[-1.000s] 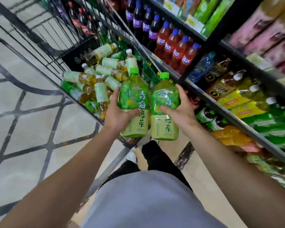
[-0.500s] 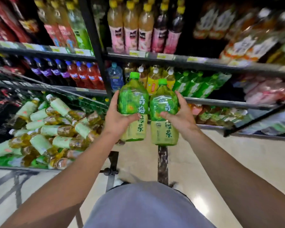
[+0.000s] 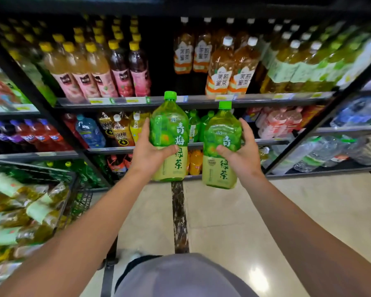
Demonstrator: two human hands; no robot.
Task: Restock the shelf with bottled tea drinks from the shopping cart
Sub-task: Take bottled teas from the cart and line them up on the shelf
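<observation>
Before the shelf [image 3: 193, 99], two upright, cap-up green tea bottles [image 3: 169, 138], one per hand [image 3: 147, 155].

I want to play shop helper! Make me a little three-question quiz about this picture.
1. True or false: each hand holds one green tea bottle.
2. What colour are the caps of the held bottles? A red, B green, C yellow.
3. Which held bottle is higher up in the picture?

Key:
1. True: left hand grips the left bottle, right hand the right bottle.
2. B.
3. The left bottle.
</observation>
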